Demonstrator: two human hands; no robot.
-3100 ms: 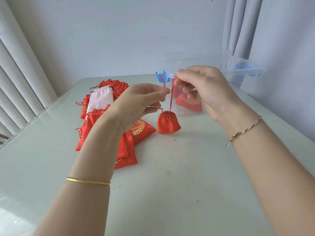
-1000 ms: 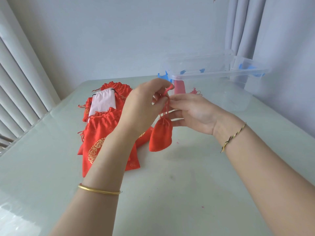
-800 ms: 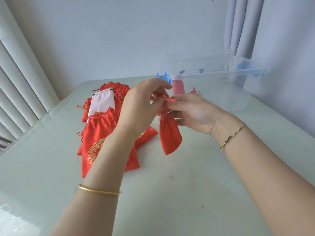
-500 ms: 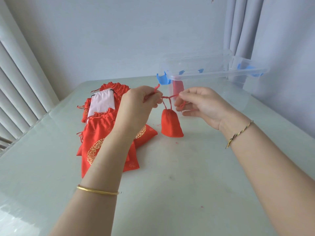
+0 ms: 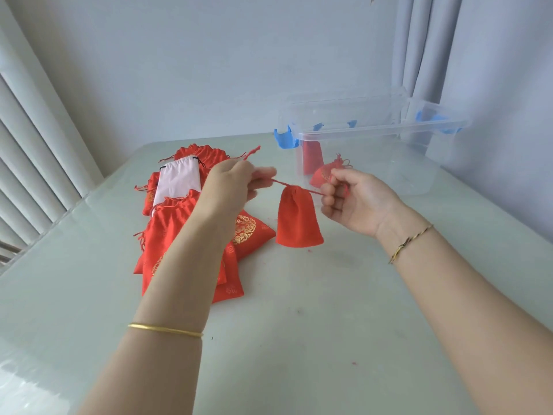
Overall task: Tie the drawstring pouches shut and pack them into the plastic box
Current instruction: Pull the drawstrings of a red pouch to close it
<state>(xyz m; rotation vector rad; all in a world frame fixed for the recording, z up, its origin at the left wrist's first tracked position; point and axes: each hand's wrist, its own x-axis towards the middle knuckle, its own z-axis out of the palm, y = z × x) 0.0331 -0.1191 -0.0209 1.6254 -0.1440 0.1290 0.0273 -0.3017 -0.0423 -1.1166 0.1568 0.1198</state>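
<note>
A small red pouch [image 5: 297, 220] hangs between my hands above the table, its mouth gathered tight. My left hand [image 5: 233, 190] pinches one end of its red drawstring [image 5: 279, 183], and my right hand [image 5: 356, 199] grips the other end; the cord runs taut and nearly level between them. The clear plastic box [image 5: 368, 130] with blue latches stands behind at the back right, holding at least two red pouches [image 5: 324, 175]. A pile of red pouches with gold print [image 5: 176, 235] lies to the left, partly hidden by my left forearm.
A white pouch [image 5: 178, 181] lies on top of the red pile. The pale glass table [image 5: 299, 339] reaches to the wall behind. Window blinds stand at the left, a curtain [image 5: 425, 49] at the back right behind the box.
My hands have drawn apart, pulling the drawstring from a loose loop into a taut line. The pouch mouth has closed tighter and the pouch hangs a little lower.
</note>
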